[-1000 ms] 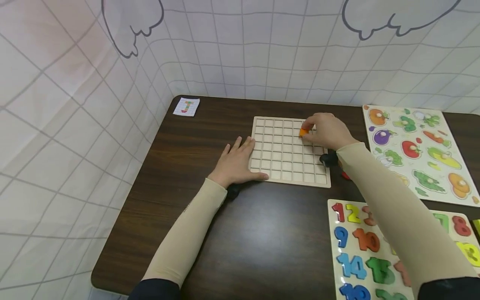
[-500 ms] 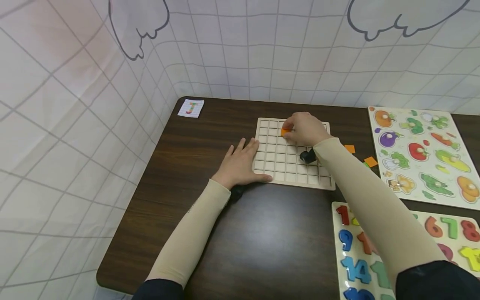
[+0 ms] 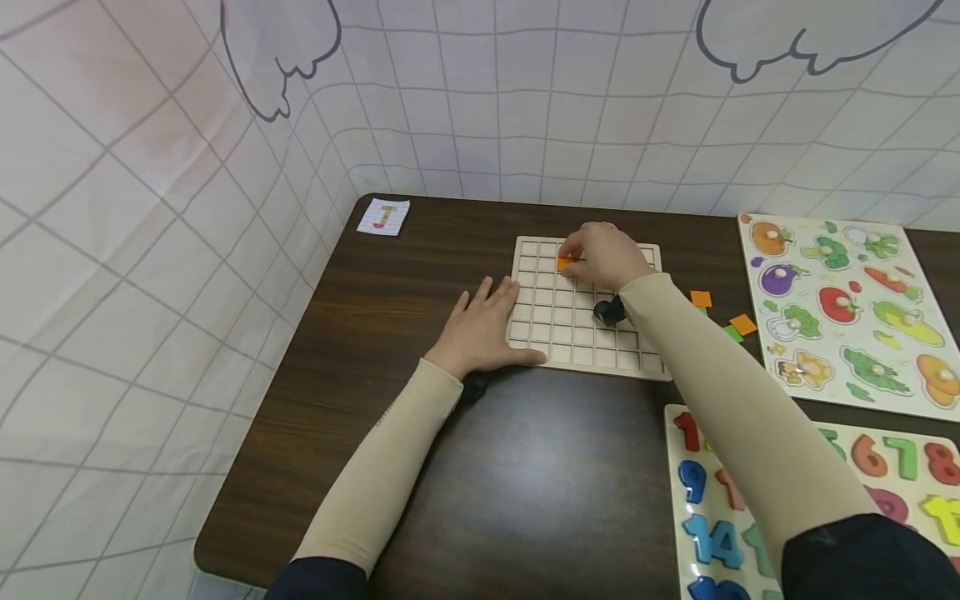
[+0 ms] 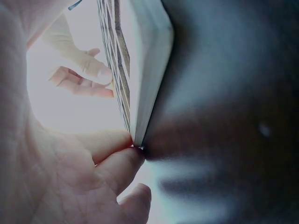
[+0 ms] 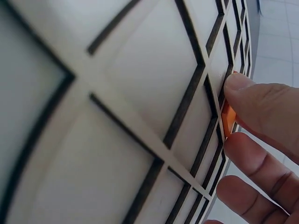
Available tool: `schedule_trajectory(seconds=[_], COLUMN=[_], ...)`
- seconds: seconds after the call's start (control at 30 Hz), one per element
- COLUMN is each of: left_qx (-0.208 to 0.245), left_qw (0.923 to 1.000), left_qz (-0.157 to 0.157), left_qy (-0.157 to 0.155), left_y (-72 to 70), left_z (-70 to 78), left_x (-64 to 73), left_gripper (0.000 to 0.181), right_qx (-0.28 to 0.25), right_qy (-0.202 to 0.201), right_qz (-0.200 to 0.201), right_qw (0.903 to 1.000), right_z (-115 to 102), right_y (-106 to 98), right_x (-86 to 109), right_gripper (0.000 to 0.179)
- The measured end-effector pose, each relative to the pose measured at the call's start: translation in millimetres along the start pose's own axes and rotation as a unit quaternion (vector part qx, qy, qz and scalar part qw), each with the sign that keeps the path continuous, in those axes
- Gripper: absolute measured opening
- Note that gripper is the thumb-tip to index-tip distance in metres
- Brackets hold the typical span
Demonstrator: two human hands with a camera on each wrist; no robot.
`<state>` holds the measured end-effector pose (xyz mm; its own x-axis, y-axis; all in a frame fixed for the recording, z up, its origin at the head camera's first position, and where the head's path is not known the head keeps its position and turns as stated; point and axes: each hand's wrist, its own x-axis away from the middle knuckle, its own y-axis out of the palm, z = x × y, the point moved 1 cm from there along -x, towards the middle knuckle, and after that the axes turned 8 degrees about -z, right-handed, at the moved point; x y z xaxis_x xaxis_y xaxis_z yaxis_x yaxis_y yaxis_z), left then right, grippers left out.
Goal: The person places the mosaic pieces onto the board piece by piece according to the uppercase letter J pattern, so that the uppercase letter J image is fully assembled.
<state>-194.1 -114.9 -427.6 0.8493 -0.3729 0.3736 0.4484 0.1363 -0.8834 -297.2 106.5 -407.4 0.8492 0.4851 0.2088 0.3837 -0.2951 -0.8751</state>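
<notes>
The right hand (image 3: 603,254) pinches an orange tile (image 5: 228,116) between thumb and finger, over the upper left of a pale grid board (image 3: 555,333). The fingers cover part of it, so whether it is fully seated in 1 cell I can't tell. The step in hand looks like setting that tile into the grid; the next move calls for squaring it to the cell's edges, pressing it flat and loosening the pinch cleanly. The left hand (image 3: 483,333) clasps nothing, its fingers spread against the board's left side, likely steadying it on the bench (image 3: 420,275). Farther out, 2 loose orange tiles (image 3: 701,298) and some green tiles (image 3: 732,333) lie right of the board.

Against 1.0 s ago, the right hand and its tile have gone from right of the grid's middle to left of it; the left hand keeps its place. The loose tiles, hidden by the arm then, now show.
</notes>
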Motion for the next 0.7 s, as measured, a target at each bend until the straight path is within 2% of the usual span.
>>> schedule_trajectory(seconds=[0.33,0.7], left_qx=[0.013,0.014], left_qw=[0.9999,0.9999], left_qz=[-0.003,-0.001], left_qy=[-0.004,0.007], left_y=[0.0,-0.7], left_z=[2.5,2.0], left_x=[2.5,1.2], left_gripper=[0.125,0.125], right_qx=[-0.019,0.0], right_qy=[0.014,0.045], right_qz=[0.005,0.011], right_qw=[0.9997,0.9989], right_z=[12,47], right_y=[-5,-25], right_x=[13.8,57.1], right_gripper=[0.037,0.033])
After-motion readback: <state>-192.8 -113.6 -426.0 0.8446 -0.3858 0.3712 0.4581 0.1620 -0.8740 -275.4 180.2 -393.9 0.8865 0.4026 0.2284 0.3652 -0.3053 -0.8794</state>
